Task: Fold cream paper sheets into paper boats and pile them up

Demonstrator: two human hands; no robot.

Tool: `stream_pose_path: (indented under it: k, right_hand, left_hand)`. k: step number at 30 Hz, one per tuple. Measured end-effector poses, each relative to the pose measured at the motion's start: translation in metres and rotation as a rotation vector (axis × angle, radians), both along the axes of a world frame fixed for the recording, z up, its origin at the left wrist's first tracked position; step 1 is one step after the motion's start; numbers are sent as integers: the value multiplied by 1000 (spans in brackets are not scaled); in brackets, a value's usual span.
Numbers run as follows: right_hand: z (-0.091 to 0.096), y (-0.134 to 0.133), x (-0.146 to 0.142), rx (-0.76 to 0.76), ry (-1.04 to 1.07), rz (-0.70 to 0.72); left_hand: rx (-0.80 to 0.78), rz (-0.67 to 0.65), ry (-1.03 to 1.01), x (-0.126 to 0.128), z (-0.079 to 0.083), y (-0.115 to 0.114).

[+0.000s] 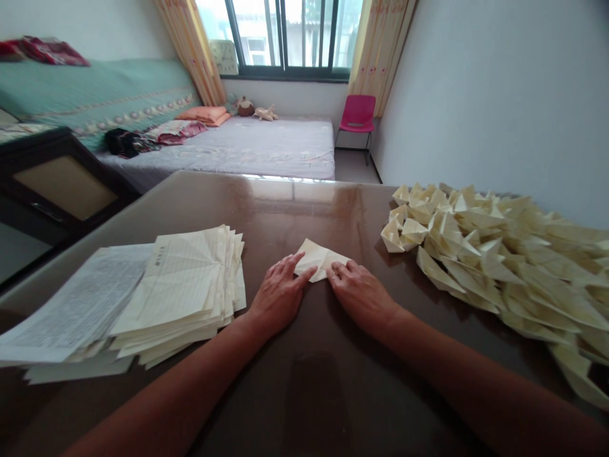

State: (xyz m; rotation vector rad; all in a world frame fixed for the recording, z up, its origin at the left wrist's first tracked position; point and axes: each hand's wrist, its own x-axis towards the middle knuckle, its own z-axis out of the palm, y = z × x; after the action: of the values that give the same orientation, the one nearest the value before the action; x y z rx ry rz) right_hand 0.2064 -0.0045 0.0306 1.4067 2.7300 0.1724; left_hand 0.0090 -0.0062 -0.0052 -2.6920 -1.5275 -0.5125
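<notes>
A small folded piece of cream paper point(316, 257) lies on the table in front of me, with creases running across it. At its left end, my left hand point(280, 289) rests with thumb and index finger spread apart, their tips touching the paper. My right hand point(356, 289) has its fingers curled together over the right end of the same sheet, so that part is hidden. Close to my left forearm lies a stack of cream lined sheets point(183, 285), creased and uneven at the edges. A large heap of folded paper boats point(495, 254) covers the right side.
Printed white sheets point(90, 298) lie left of the cream stack. The glossy brown table point(304, 393) ends at a far edge before a bed point(285, 146). A dark cabinet point(61, 184) stands at the left, a pink chair point(358, 114) by the right wall.
</notes>
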Motion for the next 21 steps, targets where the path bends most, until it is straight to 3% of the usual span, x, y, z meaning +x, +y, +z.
stream_pose_path:
  k: [7,13,17,21]
  right_hand:
    - [-15,30,19,5,223,77]
    - [-23,44,30,-40,448,140]
    - [-27,47,31,-30,497,169]
    - [-29,47,30,-27,524,194]
  left_hand:
    - [-19,-52,-166,-3,3,3]
    - [8,-221,-72,-4,12,0]
    - [38,-162,68,-3,18,-3]
    - [45,-127,98,0,13,-4]
